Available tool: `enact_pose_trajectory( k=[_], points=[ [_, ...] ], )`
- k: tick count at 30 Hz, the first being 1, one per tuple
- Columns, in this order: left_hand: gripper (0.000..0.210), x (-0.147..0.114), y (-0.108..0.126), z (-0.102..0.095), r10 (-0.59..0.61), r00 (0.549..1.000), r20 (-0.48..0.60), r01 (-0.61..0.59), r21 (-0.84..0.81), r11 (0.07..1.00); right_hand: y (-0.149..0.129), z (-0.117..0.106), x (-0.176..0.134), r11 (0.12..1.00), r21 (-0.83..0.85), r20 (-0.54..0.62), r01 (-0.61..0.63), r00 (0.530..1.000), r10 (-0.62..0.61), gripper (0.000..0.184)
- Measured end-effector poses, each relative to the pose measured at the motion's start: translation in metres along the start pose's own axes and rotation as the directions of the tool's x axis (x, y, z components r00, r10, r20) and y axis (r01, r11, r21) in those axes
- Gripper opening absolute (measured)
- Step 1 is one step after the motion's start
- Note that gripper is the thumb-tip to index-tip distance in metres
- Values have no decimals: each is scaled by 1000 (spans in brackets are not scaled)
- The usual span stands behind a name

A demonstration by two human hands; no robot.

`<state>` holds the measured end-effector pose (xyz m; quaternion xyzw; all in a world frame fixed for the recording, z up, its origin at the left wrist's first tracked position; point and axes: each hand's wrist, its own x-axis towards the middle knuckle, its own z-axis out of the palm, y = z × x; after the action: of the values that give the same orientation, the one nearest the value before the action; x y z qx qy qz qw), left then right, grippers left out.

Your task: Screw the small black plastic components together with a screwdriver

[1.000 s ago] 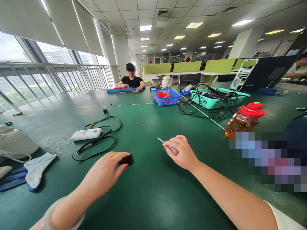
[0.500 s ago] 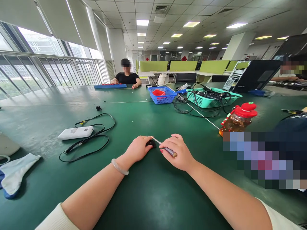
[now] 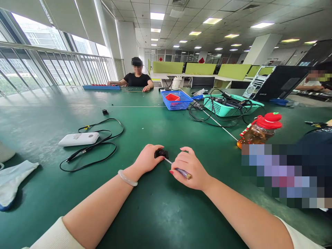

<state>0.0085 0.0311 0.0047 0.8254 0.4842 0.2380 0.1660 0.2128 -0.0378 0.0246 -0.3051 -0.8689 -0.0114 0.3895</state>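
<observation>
My left hand [image 3: 148,158] is closed on a small black part [image 3: 162,153] at the middle of the green table, thumb on the near side and fingers behind it. What kind of part it is, I cannot make out. My right hand [image 3: 190,169] grips a screwdriver [image 3: 183,173] by its purplish handle, index finger raised. The metal shaft slants to the left, and its tip meets the near right edge of the black part, close to my left thumb.
Left lie a white power bank [image 3: 79,139], a black cable [image 3: 111,143] and a small black piece [image 3: 105,112]. Ahead stand a blue basket [image 3: 176,103] and a green basket [image 3: 220,110] with cables. A red-lidded bottle [image 3: 259,129] stands right. Across the table sits a person [image 3: 137,77].
The screwdriver tip has moved from the far side of the black part to its near right edge. More of the black part shows now. The view has shifted slightly.
</observation>
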Motion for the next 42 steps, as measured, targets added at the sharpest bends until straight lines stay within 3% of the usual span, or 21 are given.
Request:
enact_pose_trajectory(
  k=[10,18,26,42],
  points=[
    [32,2,-4,3,37,999,-8,-37,3,999,1,2,0,997,-67,55,27,998,-23,20],
    [33,1,-1,0,17,1000,7,-17,5,1000,-2,2,1,966,-215,112,141,987,-119,20],
    [34,1,-1,1,20,1000,-1,-20,12,1000,-5,9,0,916,-315,272,250,948,-166,18],
    [35,1,-2,1,8,1000,-2,-7,12,1000,-1,7,1,918,-343,153,200,976,-156,24]
  ],
)
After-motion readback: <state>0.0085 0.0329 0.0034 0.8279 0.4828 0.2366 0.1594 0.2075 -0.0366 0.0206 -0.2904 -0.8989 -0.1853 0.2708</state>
